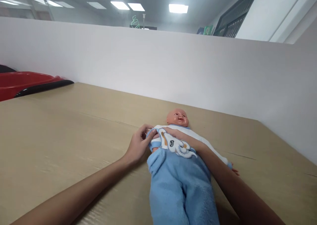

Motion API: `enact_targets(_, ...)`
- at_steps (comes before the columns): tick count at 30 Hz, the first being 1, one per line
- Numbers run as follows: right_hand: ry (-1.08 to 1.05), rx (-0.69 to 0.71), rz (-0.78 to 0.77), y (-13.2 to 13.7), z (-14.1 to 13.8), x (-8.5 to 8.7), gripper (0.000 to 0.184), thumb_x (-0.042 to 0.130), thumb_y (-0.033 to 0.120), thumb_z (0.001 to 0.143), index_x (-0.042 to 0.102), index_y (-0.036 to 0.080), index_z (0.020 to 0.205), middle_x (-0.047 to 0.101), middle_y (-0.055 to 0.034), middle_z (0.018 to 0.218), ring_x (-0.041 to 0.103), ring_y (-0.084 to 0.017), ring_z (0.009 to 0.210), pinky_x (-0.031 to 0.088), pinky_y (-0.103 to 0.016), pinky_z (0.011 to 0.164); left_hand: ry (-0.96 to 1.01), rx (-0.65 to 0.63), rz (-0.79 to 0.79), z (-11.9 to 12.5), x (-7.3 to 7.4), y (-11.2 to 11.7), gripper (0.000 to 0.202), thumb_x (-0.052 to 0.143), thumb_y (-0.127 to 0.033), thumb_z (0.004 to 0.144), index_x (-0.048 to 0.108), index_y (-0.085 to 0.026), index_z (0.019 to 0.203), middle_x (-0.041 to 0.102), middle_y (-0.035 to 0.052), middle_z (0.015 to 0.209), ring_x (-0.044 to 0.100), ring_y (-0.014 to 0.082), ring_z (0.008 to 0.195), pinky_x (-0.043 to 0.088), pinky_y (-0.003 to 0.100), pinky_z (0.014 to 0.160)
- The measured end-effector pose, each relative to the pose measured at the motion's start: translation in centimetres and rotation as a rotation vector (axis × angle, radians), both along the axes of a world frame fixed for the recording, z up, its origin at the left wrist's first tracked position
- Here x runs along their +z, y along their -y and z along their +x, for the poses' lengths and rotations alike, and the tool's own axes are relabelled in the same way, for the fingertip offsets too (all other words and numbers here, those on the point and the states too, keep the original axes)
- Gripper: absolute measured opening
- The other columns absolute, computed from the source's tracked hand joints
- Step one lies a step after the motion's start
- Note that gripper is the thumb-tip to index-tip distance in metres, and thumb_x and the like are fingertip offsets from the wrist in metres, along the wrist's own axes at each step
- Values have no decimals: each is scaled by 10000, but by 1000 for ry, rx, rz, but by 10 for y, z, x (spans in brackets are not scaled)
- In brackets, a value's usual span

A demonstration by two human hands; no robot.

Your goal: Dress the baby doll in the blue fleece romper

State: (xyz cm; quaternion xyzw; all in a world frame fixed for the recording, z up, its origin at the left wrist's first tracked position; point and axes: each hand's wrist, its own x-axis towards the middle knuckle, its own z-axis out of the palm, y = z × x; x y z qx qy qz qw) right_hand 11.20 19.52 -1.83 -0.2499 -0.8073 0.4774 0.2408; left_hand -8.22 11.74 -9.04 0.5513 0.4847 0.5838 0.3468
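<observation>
A baby doll (178,118) lies on its back, head away from me, in a white top and light blue overalls (173,175) with an elephant patch (174,144) on the bib. My left hand (140,142) is at the doll's shoulder on the left side, its thumb and fingers closed on the bib's upper corner. Across the doll's chest reaches my right hand (177,133), with its fingers partly hidden behind the bib's top edge and meeting the left thumb there. The doll's arm on the right, in a white sleeve (218,154), lies stretched out beside my right forearm.
The doll lies on a wide wooden tabletop (74,132) with thin seams. Behind it rises a white partition wall (138,60) with glass above. A red plastic tub (27,80) with a black edge stands at the far left.
</observation>
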Motion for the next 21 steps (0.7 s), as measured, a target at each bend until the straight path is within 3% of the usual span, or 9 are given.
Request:
enact_targets(3,31,157,-184,1,12,6,360,686,531,865,805,220,999,788,-86,1144,697,-305,1160,522,-465,1084,27,-48,-20,-2,-1,-3,372,681,-575,970,691,-206,1023,702,25,904,623,218,836,472,299,740)
enact_targets(6,65,152,-281,8,14,8,412,593,573,941,785,215,1010,793,-71,1094,712,-295,1078,542,-438,1021,52,-84,-35,-2,-1,-4,381,675,-590,966,673,-212,1015,693,30,944,626,215,859,496,297,764)
enact_targets(9,176,-80,56,18,9,6,344,653,549,933,760,227,987,779,-81,1100,686,-315,1084,530,-415,956,82,-84,-45,-2,-3,-5,367,675,-581,970,644,-228,1065,675,39,1068,632,211,937,511,295,810)
enact_targets(12,362,-277,366,25,8,7,165,680,383,897,710,222,915,751,-98,1045,670,-318,1015,500,-408,887,127,-140,-69,-2,-9,-7,370,662,-580,979,621,-231,1097,683,41,1075,644,212,965,525,303,835)
enact_targets(14,470,-212,412,27,12,9,82,682,282,851,673,220,903,729,-77,987,661,-293,936,483,-378,811,159,-178,-86,-1,-15,-9,382,663,-593,975,607,-229,1079,684,33,1031,646,206,939,529,300,822)
enact_targets(16,483,-85,394,27,15,11,157,690,215,803,652,218,955,710,-54,998,650,-272,924,475,-355,791,188,-202,-100,-1,-18,-10,404,684,-610,956,597,-227,1049,673,26,1002,640,202,922,528,293,804)
enact_targets(21,354,41,426,24,12,2,237,719,168,783,592,209,979,658,-53,1059,625,-270,1032,488,-386,920,270,-225,-138,-3,-16,-10,438,718,-641,918,567,-241,1013,651,-9,889,599,166,775,511,264,699)
